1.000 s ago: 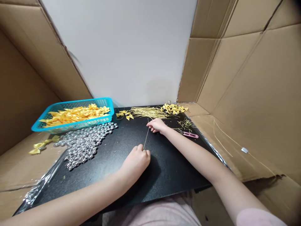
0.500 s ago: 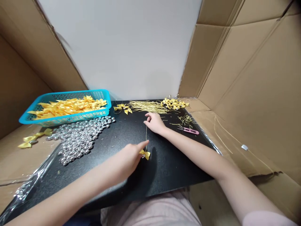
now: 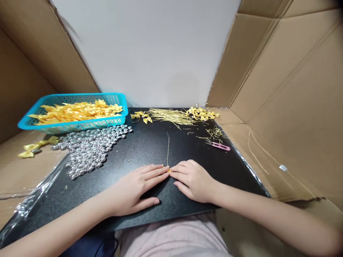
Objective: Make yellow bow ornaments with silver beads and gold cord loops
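My left hand point(image 3: 135, 187) lies flat on the black mat point(image 3: 144, 146), fingers stretched out, thumb apart. My right hand point(image 3: 193, 179) lies beside it, fingers slightly bent. The fingertips of both hands meet on a small yellow ribbon bow point(image 3: 168, 170), which is mostly covered. A thin gold string point(image 3: 168, 150) runs from the bow straight away from me across the mat. Neither hand closes round anything.
A teal basket point(image 3: 80, 125) of yellow bows stands at the back left, with a heap of silver beads point(image 3: 91, 151) in front of it. At the back lie cut gold strings point(image 3: 171, 116) and bows point(image 3: 200, 114). Pink snips point(image 3: 218, 145) lie right. Cardboard walls point(image 3: 289, 100) enclose both sides.
My right hand let go of the string's far end and came back to the bow. My left hand flattened, fingertips on the bow. The camera tilted down slightly.
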A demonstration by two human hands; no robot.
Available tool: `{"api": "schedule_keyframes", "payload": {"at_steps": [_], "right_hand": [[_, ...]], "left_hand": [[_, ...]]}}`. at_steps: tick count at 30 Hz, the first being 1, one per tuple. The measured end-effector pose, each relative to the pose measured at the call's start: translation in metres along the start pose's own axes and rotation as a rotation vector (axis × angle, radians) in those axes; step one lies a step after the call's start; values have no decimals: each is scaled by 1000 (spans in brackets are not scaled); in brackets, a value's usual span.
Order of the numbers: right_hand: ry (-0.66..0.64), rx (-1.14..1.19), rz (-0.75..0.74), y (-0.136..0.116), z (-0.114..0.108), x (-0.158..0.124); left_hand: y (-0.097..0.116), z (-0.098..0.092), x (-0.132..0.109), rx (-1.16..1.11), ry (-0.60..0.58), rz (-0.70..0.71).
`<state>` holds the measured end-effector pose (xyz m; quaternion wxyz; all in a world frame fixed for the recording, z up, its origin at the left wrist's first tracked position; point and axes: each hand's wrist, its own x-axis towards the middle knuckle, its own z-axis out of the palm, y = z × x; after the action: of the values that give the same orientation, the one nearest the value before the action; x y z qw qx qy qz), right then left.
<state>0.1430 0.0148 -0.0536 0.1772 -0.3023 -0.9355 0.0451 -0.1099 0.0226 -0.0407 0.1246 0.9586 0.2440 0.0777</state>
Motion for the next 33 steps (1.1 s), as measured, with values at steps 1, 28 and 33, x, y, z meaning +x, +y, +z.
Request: {"api": "schedule_keyframes", "payload": {"at_steps": [1,28,33], "right_hand": [[0,-2,-14,3,-1,0],[-139,44,-98,45,-9,53],[-133,-109,-332,56,-3,64]], "left_hand": [[1,1,0,1,2,-3],[7,3,8,-41,83,-75],[8,5,7,-15,58,-81]]}}
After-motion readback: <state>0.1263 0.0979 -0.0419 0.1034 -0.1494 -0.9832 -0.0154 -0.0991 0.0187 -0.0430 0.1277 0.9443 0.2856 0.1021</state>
